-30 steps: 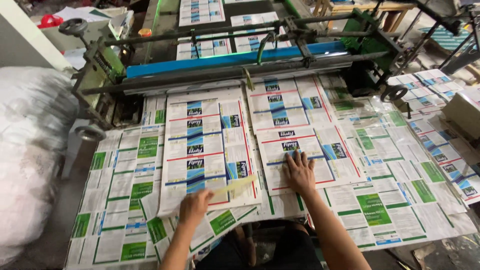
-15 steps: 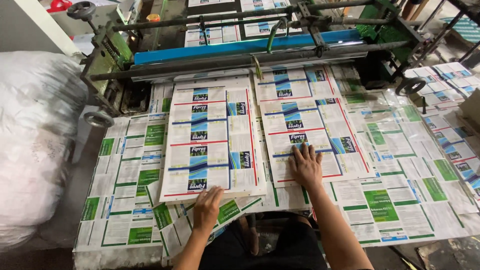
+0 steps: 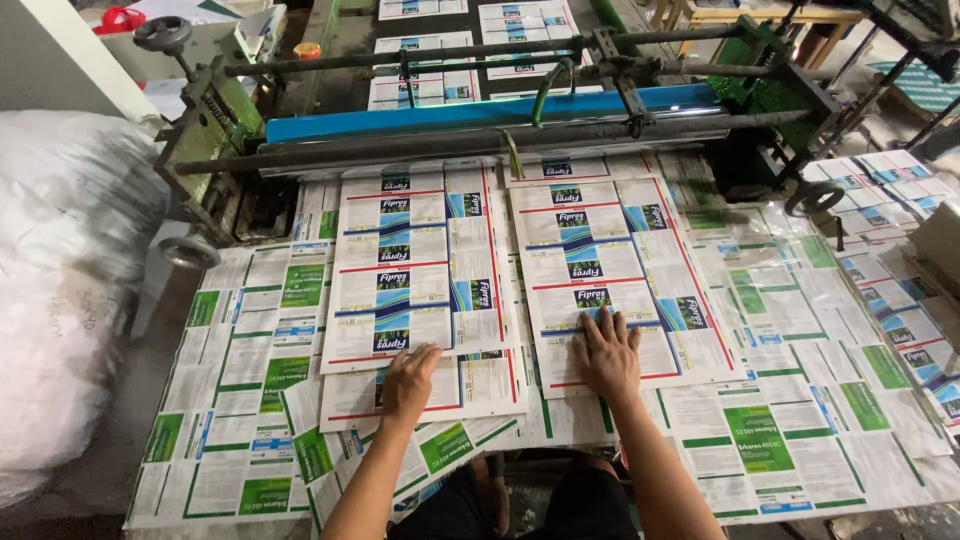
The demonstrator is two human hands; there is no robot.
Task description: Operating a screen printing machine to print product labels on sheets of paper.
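Two stacks of printed sheets with red borders and blue panels lie side by side below a machine's output. My left hand (image 3: 408,380) rests flat on the lower edge of the left stack (image 3: 420,260), fingers together. My right hand (image 3: 606,352) presses flat on the lower part of the right stack (image 3: 610,250), fingers spread. Neither hand grips anything.
A machine with a blue roller (image 3: 490,113) and grey bars spans the top. Green-and-white printed sheets (image 3: 250,400) cover the table around the stacks. A large white plastic bag (image 3: 60,290) sits at the left. More printed sheets (image 3: 880,190) lie at the right.
Both stacks have grown longer out of the machine toward me. My left hand has slid up onto the left stack's lower edge; my right hand stays pressed on the right stack.
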